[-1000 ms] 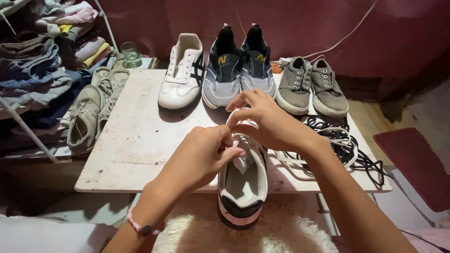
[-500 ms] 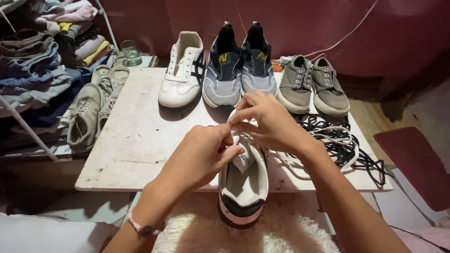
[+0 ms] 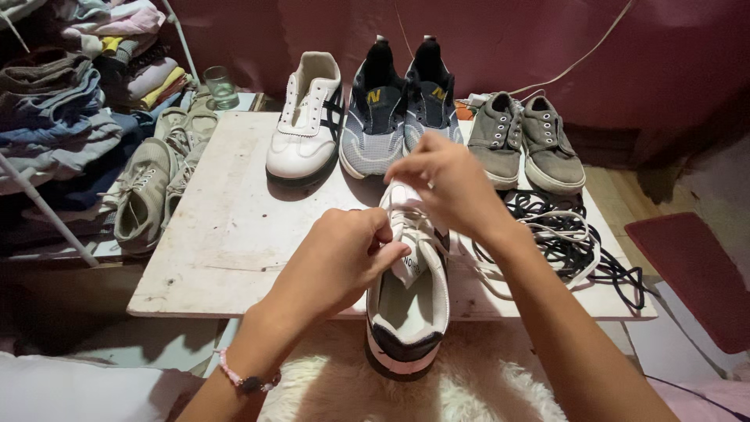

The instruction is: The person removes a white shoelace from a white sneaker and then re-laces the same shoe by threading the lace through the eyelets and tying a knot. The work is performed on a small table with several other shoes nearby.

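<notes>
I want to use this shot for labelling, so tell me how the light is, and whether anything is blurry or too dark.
Head view: warm, dim light; the white table is brightest. Both hands, left hand and right hand, and the white shoe look sharp. The clothes pile and lower left corner sink into shadow; edges bow slightly.

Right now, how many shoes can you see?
8. One white shoe in the hands; a white one, two blue-grey and two grey along the table's back; two beige left. More may be hidden.
</notes>
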